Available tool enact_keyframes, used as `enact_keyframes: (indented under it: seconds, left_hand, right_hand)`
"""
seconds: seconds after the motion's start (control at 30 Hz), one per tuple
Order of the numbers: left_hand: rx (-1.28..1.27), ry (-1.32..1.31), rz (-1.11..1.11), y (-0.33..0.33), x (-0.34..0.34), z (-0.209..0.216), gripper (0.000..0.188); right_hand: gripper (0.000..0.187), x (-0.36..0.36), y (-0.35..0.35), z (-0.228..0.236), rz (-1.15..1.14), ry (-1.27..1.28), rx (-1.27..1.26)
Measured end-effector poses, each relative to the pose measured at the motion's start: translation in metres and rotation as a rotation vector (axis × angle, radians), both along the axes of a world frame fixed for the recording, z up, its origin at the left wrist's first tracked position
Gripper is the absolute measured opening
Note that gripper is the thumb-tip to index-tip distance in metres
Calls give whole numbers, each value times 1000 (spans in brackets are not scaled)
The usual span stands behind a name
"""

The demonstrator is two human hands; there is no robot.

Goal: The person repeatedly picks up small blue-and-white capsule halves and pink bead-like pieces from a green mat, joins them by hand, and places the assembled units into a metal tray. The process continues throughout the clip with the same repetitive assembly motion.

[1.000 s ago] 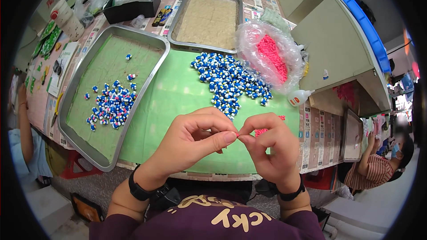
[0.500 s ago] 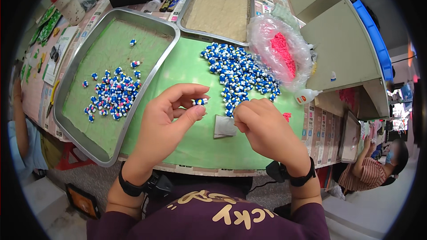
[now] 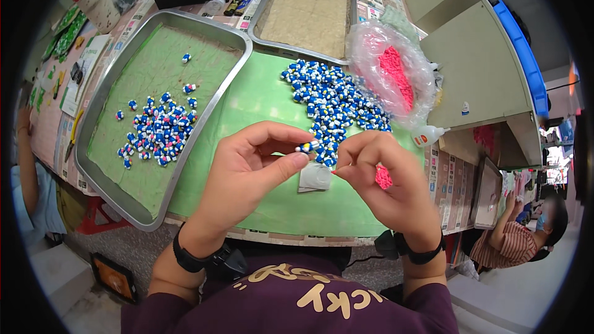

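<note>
Blue piece [image 3: 307, 146] in the left hand [image 3: 250, 167], pink bit [image 3: 335, 172] in the right hand [image 3: 393, 182]

Near the middle of the frame, the left hand holds the small blue-and-white piece between thumb and fingertips, the other fingers curled behind. The right hand, just right of it, is mostly closed, its thumb and forefinger pinched on the tiny pink bit, which points left toward the piece; the two are near each other but apart. Both wrists wear a black band.

Below the fingertips, a grey plate [image 3: 314, 179] lies on the green mat [image 3: 263, 86]. A pink heap [image 3: 383, 177] shows behind the right hand's fingers. Above the hands, a large pile [image 3: 334, 99] of blue-and-white pieces spreads across the mat, reaching down toward the plate.

At left of the frame, a metal tray [image 3: 139, 201] with a green lining bears a smaller cluster [image 3: 161, 131] of such pieces, some with pink on them, a few lying apart. At top centre stands a second tray [image 3: 303, 12] with a beige bottom. Right of the pile, a clear bag [image 3: 364, 46] lies open around more pink bits [image 3: 395, 74], with a white bottle [image 3: 427, 136] just below it. A co-worker [image 3: 510, 244] in stripes sits at the right edge.
</note>
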State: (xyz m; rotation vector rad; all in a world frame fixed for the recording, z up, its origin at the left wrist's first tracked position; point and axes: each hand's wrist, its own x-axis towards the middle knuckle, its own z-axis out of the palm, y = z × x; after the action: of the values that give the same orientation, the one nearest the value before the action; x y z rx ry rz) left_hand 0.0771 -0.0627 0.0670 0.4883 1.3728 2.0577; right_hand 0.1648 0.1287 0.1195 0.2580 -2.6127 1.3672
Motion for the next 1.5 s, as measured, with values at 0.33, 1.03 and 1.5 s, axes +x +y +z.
enact_keyframes:
  seconds: [0.33,1.03,1.5]
  left_hand:
    - [126,54,25,12,7,7,21]
    - [-41,450,298,-3,-2,0,18]
    - [-968,800,752,-59,-46,-7,20]
  right_hand:
    - [27,-4,-14,-4,-166,184,-229]
    - [18,5,30,-11,-283,87,-200]
    - [31,-11,111,-63,-332,-43,320]
